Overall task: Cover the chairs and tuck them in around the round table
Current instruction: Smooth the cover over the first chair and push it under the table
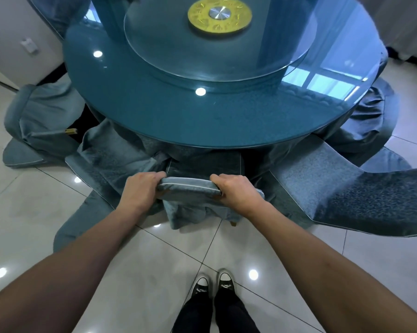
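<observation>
The covered chair is standing at the near edge of the round bench, its seat reaching under the glass top and its padded backrest top facing the person. Teal fabric with pale piping is wrapping the backrest, and loose folds are hanging down its back toward the tiled floor. The left hand is closing its grip over the left end of the backrest top, fingers curled over the far side. The right hand is gripping the right end in the same way, thumb toward the person.

To the left, a second covered chair is sitting at the bench's left edge, its cover bunched and a bit of yellow wood showing. To the right, another covered chair is sitting against the right edge. Wide folds of the teal tablecloth are spreading out over the floor on both sides. A glass turntable with a gold hub is resting at the bench's middle. The person's black sneakers are standing on the tiles below.
</observation>
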A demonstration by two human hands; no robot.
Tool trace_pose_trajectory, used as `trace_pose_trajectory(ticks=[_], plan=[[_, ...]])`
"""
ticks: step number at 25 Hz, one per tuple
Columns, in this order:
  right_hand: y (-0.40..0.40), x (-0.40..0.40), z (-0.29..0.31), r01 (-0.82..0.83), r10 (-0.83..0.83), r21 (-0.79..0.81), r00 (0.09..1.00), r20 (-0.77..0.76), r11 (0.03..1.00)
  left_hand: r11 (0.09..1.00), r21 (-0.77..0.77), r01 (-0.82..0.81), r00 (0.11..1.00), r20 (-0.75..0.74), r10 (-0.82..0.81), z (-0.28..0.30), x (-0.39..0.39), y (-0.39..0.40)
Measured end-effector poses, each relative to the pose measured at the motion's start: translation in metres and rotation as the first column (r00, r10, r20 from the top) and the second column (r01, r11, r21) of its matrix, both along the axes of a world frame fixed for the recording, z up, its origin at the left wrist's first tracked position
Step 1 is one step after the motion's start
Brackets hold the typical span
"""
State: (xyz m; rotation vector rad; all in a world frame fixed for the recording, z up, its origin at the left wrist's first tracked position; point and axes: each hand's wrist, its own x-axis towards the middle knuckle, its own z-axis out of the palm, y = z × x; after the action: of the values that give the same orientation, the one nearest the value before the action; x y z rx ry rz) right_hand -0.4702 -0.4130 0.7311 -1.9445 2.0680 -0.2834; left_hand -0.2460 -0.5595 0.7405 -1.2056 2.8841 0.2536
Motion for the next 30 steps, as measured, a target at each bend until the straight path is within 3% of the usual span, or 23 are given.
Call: trace_pose_trajectory(ticks=[9, 15, 21, 30], plan=[[0.009, 0.006, -0.003, 0.032, -0.030, 0.048, 0.999, -0.029, 0.998, 0.997, -0.050, 0.062, 0.998, -0.019, -0.063, -0.016, 0.011, 0.004], [0.014, 0.019, 0.004, 0.156, -0.152, 0.104, 0.987, -0.049, 0.982, 0.997, 0.069, 0.033, 0.997, -0.072, -0.028, -0.010, 0.006, 0.016], [0.027, 0.030, 0.011, 0.222, -0.219, 0.104, 0.975, -0.042, 0.969, 0.995, 0.073, 0.072, 0.985, -0.162, -0.060, -0.005, 0.005, 0.029], [0.045, 0.005, 0.023, 0.155, -0.146, 0.184, 0.987, -0.060, 0.971, 0.990, 0.110, 0.086, 0.993, -0.095, -0.075, -0.003, -0.008, 0.050]])
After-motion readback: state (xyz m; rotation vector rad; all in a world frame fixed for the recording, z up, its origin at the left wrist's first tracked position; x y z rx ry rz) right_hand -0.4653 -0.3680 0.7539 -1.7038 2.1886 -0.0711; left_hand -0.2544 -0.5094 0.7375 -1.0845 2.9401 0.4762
